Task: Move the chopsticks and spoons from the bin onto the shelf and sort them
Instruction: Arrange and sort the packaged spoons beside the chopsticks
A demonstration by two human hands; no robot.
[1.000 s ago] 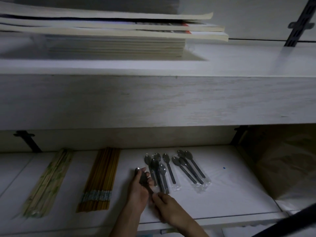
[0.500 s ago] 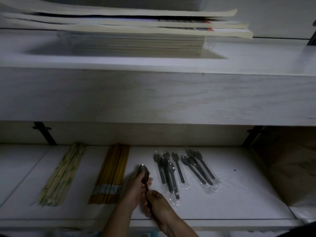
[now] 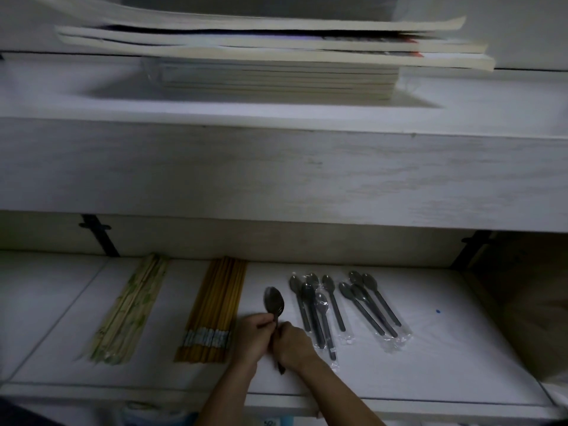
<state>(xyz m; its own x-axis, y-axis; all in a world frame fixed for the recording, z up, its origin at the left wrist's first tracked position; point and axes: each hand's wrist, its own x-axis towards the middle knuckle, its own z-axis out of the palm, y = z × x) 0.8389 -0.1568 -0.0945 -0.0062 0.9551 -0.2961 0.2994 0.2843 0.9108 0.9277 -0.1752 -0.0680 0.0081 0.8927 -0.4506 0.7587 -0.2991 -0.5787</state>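
On the white lower shelf lie a pale green-patterned bundle of chopsticks at the left and a yellow-brown bundle of chopsticks beside it. Both my left hand and my right hand grip the handle of one large dark metal spoon, bowl pointing to the back. To its right lie two groups of dark spoons in clear wrappers. The bin is not clearly in view.
A thick white upper shelf overhangs the work area and carries a stack of books. Black brackets stand at the back wall. A brown paper bag fills the right end of the shelf.
The large spoon has shifted a little left of the wrapped spoons and both hands have closed together on its handle. The camera view has panned left.
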